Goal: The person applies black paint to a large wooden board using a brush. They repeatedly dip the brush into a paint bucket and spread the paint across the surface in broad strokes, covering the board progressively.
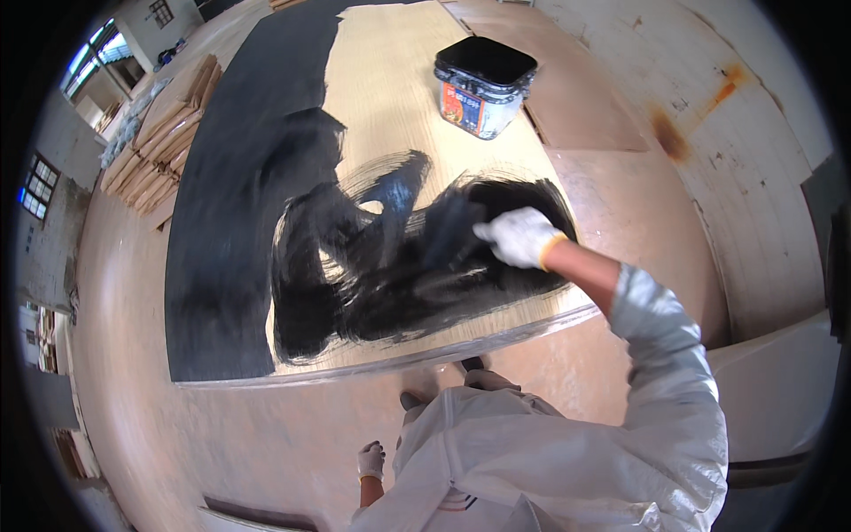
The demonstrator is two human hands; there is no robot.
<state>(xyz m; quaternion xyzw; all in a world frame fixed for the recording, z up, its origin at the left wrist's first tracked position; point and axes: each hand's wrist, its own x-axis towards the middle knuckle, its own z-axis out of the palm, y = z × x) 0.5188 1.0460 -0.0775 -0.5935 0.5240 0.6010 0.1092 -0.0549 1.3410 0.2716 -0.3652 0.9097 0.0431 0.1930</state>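
Note:
A large wood-grained board (pixel 381 62) lies in front of me, its left side coated in even black. Wet black paint (pixel 399 301) is smeared in curved, streaky strokes over its near part, with patches of pale wood showing through. My right hand (pixel 519 238), in a white glove with a yellow cuff, is closed over the right part of this paint. It grips what looks like a wide dark brush (pixel 454 232), blurred by motion against the black. My left hand (pixel 370 461), gloved with dark fingertips, hangs beside my body off the near edge, fingers loosely apart and holding nothing visible.
A square plastic bucket (pixel 483 89) with a black lid stands on the board's far right. Brown sheets (pixel 567 80) lie beyond the right edge. Stacked wrapped panels (pixel 164 133) stand on the left floor. A stained white wall (pixel 700 115) runs along the right.

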